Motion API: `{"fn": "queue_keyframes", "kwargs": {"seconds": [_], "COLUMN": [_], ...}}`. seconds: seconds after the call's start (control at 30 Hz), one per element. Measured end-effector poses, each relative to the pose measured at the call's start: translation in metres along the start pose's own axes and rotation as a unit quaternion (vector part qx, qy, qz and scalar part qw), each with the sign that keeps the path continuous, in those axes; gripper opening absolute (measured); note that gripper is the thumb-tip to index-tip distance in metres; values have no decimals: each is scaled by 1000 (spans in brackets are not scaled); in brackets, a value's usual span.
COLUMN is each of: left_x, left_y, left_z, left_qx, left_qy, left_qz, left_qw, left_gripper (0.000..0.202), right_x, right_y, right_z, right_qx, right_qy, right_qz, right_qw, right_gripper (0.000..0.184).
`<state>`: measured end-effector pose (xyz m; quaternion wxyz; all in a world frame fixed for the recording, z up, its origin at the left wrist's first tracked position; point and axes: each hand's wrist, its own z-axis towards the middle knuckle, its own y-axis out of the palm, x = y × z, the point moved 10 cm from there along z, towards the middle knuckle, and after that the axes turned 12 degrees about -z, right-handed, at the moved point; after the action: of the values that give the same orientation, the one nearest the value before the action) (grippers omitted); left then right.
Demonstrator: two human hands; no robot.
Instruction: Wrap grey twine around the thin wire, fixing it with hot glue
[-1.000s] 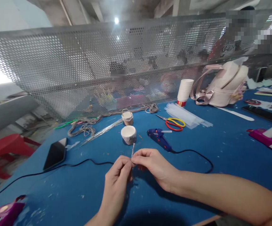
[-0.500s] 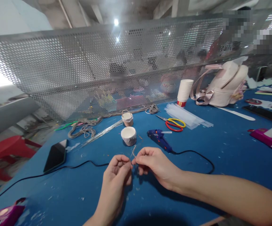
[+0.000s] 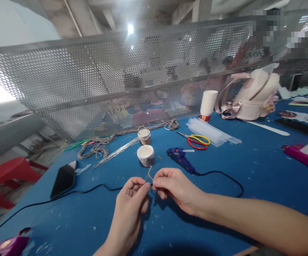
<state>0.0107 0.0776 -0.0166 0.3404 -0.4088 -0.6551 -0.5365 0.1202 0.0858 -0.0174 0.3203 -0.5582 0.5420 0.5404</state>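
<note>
Barely shifted, left hand [image 3: 132,204] and right hand [image 3: 176,186] stay pinched together on one thin strand [image 3: 149,175], low over the blue table [image 3: 249,170]. Just beyond stand two wrapped cups [image 3: 145,155]; to their right lie one glue gun [image 3: 179,156] and one pair of scissors [image 3: 198,139].

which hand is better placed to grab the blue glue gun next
Right, probably. The right hand lies just in front of the glue gun, whose cord end points toward it. The left hand is farther off and also pinches the thin strand, so it could hold that alone.
</note>
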Motion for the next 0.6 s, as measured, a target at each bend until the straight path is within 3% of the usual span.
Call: {"fn": "queue_keyframes", "kwargs": {"seconds": [0.6], "left_x": [-7], "left_y": [5], "left_z": [-2], "left_qx": [-47], "left_qy": [-72], "left_qz": [-27], "left_qw": [996], "left_gripper": [34], "right_x": [-6], "right_y": [-4], "right_z": [10], "right_qx": [-25], "right_qy": [0], "right_qz": [-68], "right_qw": [997], "right_gripper": [6]}}
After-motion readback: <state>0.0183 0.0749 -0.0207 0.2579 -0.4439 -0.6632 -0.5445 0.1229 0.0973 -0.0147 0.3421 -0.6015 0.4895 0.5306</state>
